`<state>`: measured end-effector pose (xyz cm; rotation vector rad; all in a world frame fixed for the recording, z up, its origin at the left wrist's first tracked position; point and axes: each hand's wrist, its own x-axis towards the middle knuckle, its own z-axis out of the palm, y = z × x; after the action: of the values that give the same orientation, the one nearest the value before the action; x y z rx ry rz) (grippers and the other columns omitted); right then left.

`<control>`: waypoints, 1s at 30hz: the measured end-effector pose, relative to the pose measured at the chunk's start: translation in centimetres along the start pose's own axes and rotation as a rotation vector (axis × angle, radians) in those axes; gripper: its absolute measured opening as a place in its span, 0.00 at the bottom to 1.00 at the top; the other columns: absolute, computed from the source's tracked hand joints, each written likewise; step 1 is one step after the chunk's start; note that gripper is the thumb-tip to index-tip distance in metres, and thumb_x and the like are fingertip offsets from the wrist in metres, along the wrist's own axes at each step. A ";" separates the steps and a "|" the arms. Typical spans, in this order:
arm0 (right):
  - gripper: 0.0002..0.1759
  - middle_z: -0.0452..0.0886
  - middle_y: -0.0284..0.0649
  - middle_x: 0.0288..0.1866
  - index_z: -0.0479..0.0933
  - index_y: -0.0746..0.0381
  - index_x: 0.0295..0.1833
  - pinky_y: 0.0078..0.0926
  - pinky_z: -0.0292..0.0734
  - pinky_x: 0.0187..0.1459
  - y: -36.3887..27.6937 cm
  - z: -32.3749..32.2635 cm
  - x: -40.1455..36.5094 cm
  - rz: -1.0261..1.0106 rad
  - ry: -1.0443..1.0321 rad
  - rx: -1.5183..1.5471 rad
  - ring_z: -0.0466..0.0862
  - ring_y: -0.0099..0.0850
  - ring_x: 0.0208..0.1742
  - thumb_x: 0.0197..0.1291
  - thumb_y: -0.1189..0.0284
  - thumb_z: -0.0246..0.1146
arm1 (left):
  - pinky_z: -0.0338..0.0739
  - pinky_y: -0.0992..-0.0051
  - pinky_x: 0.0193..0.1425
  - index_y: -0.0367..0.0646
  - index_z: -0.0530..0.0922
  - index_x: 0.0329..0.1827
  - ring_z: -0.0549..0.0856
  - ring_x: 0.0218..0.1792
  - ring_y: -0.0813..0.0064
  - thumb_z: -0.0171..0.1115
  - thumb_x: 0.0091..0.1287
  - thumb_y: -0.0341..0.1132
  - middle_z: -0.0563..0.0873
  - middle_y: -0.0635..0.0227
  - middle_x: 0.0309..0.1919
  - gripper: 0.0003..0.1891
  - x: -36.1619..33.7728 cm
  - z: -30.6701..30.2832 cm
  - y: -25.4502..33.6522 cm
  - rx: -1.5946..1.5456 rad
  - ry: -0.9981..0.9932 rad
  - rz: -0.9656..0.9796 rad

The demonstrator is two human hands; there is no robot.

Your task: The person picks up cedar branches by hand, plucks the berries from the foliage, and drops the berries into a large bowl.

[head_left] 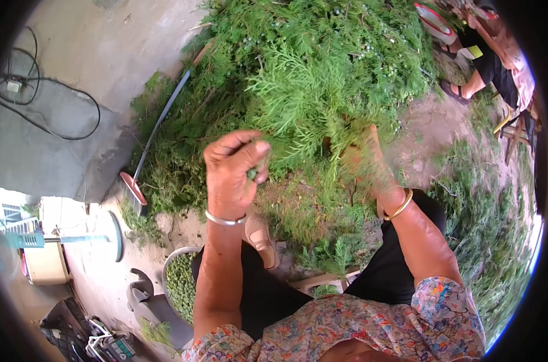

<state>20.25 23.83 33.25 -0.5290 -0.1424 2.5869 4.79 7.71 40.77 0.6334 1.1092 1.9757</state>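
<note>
Bare ground (427,130) spreads across the scene, and piled over its far edge is a great heap (370,36) of green, feathery cuttings! Over at the ground's far right corner, another person (497,69) shows a sandal (458,93). Left of the heap, a broom (134,192) rests with its bluish handle (165,108) running up into the greenery, and toward the near left there's a round tub (167,265) loaded with small green berries (182,280). Centre stage now, a leafy branch (298,96) in front of the heap, its stems gathered in the right hand (368,163), grasping but badly blurred, gold bangle (400,205) at the wrist. Beside it, the left hand (234,166), above a silver bangle (225,221), is clenched, fingers curled around a tiny green berry (252,174)!
</note>
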 end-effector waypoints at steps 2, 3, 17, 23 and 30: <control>0.17 0.76 0.31 0.45 0.71 0.56 0.49 0.36 0.73 0.50 -0.6 -3.0 1.2 0.562 -0.191 1.308 0.77 0.30 0.40 0.66 0.55 0.50 | 0.64 0.83 0.18 0.30 0.80 0.35 0.73 0.16 0.83 0.63 0.55 0.22 0.80 0.66 0.22 0.06 0.1 0.8 1.6 0.085 0.128 0.146; 0.17 0.76 0.31 0.45 0.71 0.56 0.49 0.36 0.73 0.50 -0.9 -3.0 1.1 0.570 -0.182 1.303 0.77 0.30 0.40 0.66 0.55 0.50 | 0.64 0.83 0.18 0.30 0.80 0.35 0.73 0.16 0.83 0.63 0.55 0.22 0.80 0.66 0.22 0.06 0.1 0.9 1.9 0.082 0.140 0.150; 0.19 0.79 0.47 0.41 0.74 0.67 0.49 0.34 0.75 0.47 0.9 1.7 -1.4 1.462 0.654 2.801 0.80 0.39 0.42 0.52 0.71 0.59 | 0.58 0.81 0.14 0.35 0.78 0.31 0.70 0.15 0.82 0.63 0.54 0.22 0.77 0.70 0.19 0.04 -0.3 -0.3 1.7 0.249 0.185 -0.301; 0.23 0.78 0.50 0.41 0.73 0.72 0.48 0.32 0.75 0.44 0.9 2.9 -0.7 1.886 1.403 3.846 0.80 0.41 0.41 0.45 0.73 0.61 | 0.59 0.81 0.13 0.37 0.77 0.29 0.74 0.17 0.81 0.62 0.53 0.21 0.78 0.70 0.21 0.03 -0.5 0.0 0.9 0.043 0.129 -0.243; 0.26 0.76 0.51 0.37 0.73 0.67 0.49 0.38 0.73 0.40 -0.2 2.3 -0.3 1.642 0.850 3.747 0.77 0.50 0.38 0.37 0.76 0.64 | 0.61 0.77 0.15 0.42 0.72 0.39 0.75 0.19 0.72 0.61 0.55 0.21 0.79 0.65 0.25 0.11 -0.1 -0.8 0.1 -0.134 0.151 -0.277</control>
<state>19.71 23.84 35.55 -0.2738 -2.3373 1.0150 4.25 7.21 40.45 0.2476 1.0796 1.8592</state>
